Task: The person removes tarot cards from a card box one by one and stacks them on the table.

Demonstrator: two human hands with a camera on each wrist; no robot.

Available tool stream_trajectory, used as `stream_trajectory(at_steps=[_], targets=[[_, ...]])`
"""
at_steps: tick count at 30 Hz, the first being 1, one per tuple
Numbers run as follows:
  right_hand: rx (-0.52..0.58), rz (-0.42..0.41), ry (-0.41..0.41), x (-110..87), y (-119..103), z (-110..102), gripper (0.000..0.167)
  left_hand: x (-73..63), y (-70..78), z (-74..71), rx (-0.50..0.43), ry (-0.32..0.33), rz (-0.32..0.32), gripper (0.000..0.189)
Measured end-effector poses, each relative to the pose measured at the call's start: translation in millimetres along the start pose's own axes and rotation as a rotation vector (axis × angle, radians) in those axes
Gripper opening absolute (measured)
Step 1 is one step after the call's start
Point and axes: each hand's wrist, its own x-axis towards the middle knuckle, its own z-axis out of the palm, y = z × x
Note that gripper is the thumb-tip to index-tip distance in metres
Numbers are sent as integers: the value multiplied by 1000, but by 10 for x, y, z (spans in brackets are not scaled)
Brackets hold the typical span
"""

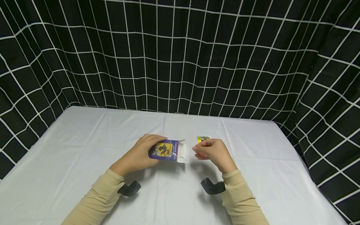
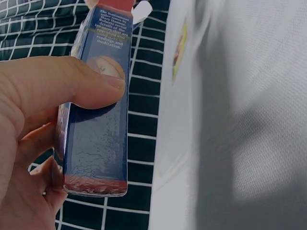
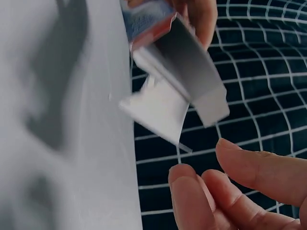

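Observation:
My left hand grips a blue and purple tarot card box by its long edges, thumb on one narrow side. In the left wrist view that side carries printed text. The box's end faces right with white flaps folded out; the right wrist view shows a grey inside and no cards in it. My right hand hovers just right of the flaps, fingers bent and apart from the thumb, nothing between them. Behind it a card with a yellow-green picture lies on the cloth, partly hidden by the fingers.
A white cloth with fold creases covers the table. Black curtains with a white grid hang behind it and at both sides. A dark wrist camera mount sticks out from the left sleeve, another from the right.

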Motion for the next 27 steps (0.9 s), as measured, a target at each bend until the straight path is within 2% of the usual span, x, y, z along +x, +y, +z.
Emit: stream_trajectory(at_steps=[9,17,27], targets=[[54,-13,50,-31,-48,122,23,2,10,12,-2,-7,2,72],[78,-26,62,-33,-27,249,23,1,6,29,1,-2,14,73],[26,-27,79,-16,16,318,24,11,12,51,-2,-6,30,73]])
